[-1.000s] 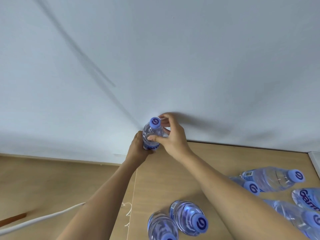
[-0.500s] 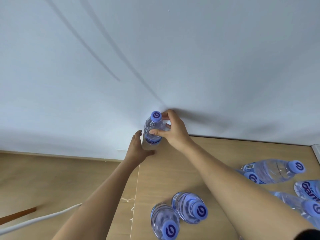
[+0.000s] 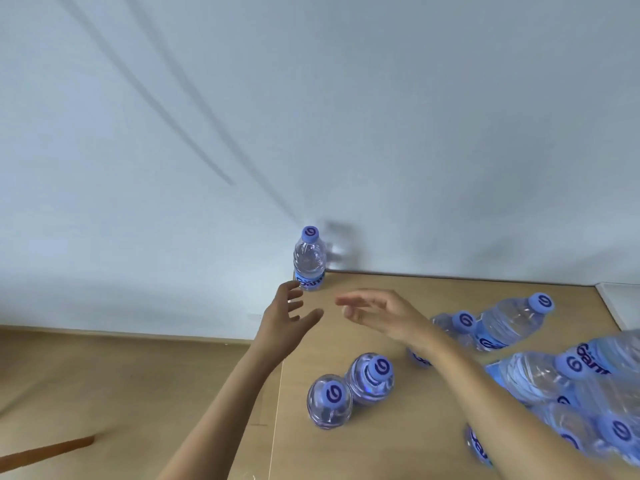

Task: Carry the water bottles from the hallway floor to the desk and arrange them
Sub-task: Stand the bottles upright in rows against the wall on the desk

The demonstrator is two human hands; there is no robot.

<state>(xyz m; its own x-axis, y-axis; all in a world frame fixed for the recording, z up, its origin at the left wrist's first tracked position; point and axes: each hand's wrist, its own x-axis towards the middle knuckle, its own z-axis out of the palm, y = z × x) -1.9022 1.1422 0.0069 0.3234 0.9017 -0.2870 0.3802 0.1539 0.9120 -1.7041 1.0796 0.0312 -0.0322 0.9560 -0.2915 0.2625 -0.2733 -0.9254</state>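
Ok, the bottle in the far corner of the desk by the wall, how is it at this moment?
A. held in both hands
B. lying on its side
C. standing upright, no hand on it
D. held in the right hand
C: the bottle stands upright in the desk corner, with the left hand and right hand both open and off it.

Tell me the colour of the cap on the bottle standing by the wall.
Blue-violet, with a dark swirl mark on the cap; head view.

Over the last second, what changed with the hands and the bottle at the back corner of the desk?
Both hands let go: the right hand left the bottle, the left hand drew back, and both are now open and pulled toward the person. The bottle stayed upright at the desk's back corner by the wall. The other bottles look unmoved.
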